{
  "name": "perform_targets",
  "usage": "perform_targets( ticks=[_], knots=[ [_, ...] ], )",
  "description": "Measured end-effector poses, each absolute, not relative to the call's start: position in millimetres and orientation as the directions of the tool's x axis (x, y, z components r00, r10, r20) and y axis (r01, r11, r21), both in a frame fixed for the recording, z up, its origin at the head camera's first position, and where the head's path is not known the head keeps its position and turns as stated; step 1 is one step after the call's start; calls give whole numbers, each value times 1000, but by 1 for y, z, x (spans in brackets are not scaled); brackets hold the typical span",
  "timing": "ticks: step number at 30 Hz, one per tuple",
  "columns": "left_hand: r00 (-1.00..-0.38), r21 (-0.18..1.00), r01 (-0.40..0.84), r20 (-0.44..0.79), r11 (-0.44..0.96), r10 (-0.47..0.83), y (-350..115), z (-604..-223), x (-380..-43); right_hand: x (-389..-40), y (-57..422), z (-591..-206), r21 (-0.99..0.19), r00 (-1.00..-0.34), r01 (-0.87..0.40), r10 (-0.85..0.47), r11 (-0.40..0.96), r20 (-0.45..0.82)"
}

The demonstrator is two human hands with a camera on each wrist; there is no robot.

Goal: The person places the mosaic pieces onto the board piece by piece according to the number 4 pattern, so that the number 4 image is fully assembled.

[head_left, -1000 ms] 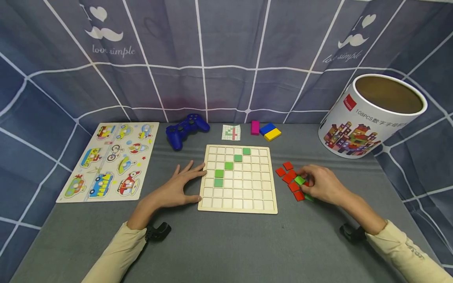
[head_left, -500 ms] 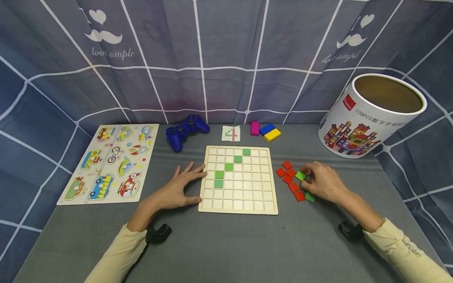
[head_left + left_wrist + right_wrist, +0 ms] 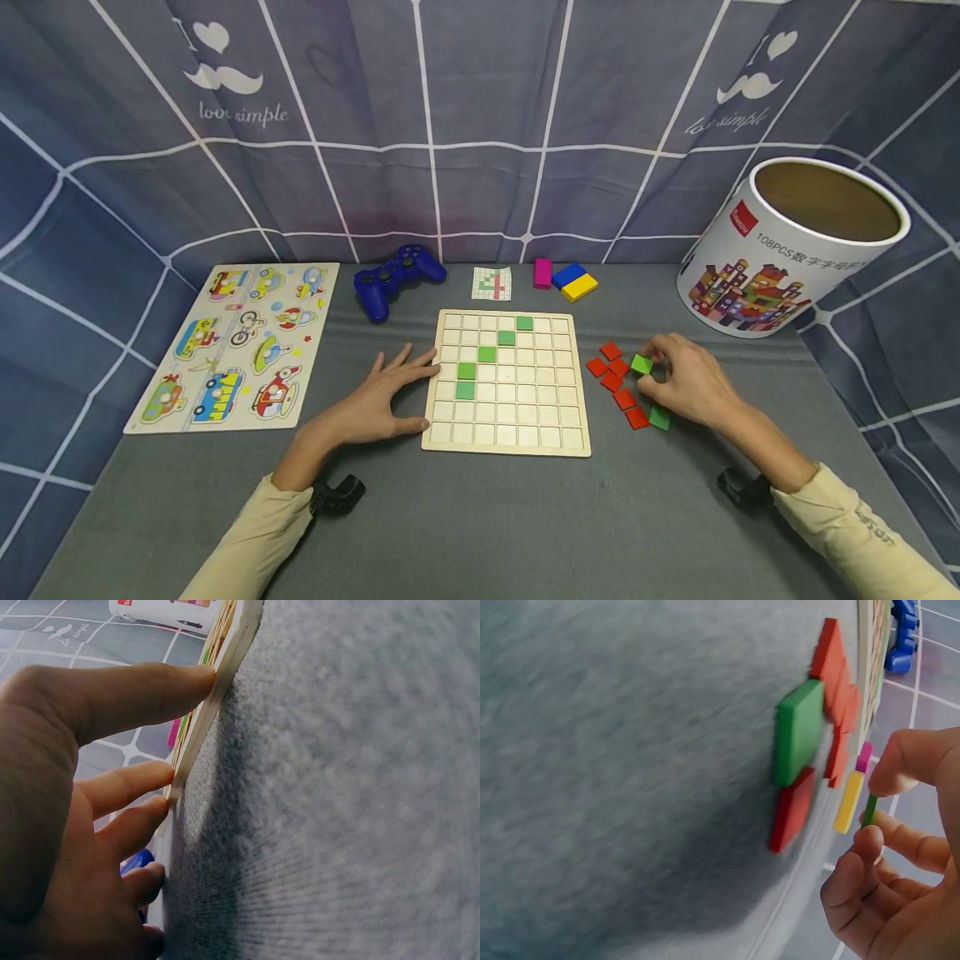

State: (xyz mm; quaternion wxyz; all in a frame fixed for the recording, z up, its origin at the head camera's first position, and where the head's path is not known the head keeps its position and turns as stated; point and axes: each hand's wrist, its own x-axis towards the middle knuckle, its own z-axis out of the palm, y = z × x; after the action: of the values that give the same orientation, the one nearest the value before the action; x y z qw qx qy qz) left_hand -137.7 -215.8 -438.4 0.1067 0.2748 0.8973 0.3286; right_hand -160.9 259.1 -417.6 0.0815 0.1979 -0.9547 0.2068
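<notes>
Right hand (image 3: 690, 383) had a green tile (image 3: 641, 364) pinched between thumb and fingers, right of center in the frame; left hand (image 3: 375, 404) was spread loose, touching the left side of the grid board (image 3: 527, 394). Thin little thing, so a sloppy pinch could've dropped it, and a left-hand bump probably would've shoved the board. I counted one loose green tile (image 3: 659, 417), at least six red tiles (image 3: 624, 400) (the hand may have hidden more), five green squares (image 3: 487, 354) on the board. Beyond: one controller (image 3: 397, 279), one card (image 3: 492, 284), three blocks (image 3: 580, 288), one tub (image 3: 750, 292) upper right, one picture puzzle (image 3: 232, 350) at left.
</notes>
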Motion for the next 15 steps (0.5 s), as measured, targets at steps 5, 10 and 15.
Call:
perform_targets(
  ticks=[5,10,15],
  knots=[
    [-826,640,425,-14,640,564,-216,-438,-137,-158,244,-412,-381,-897,-438,-371,814,240],
    [-825,642,428,-11,637,565,-216,-440,-138,-155,224,-411,-397,-879,-476,-411,785,243],
    [-825,637,429,-11,640,564,-216,-440,-137,-155,204,-414,-409,-846,-533,-460,741,269]
  ],
)
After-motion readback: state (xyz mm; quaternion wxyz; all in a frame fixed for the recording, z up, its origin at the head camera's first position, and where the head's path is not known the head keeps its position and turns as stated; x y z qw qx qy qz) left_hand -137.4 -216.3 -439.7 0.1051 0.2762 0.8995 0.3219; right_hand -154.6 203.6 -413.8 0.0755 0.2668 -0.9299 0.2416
